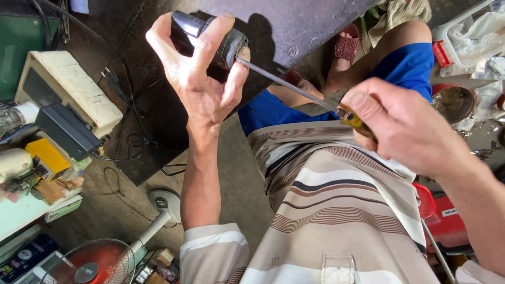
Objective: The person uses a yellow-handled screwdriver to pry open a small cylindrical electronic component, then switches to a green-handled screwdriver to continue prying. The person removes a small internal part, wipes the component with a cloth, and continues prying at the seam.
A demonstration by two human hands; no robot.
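At the top centre of the frame, the left hand (202,79) had its fingers clenched around a dark motor (210,39). The right hand (402,126), at middle right, gripped a screwdriver (315,97) by its yellow handle, the tip touching the motor's end. A fan (92,263) stood at lower left.

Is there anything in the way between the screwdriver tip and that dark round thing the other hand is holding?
Nothing visible is in the way. The screwdriver in the right hand runs straight across open air, and its tip already meets the end of the dark round part held up by the left hand. The left fingers sit just beside the tip.
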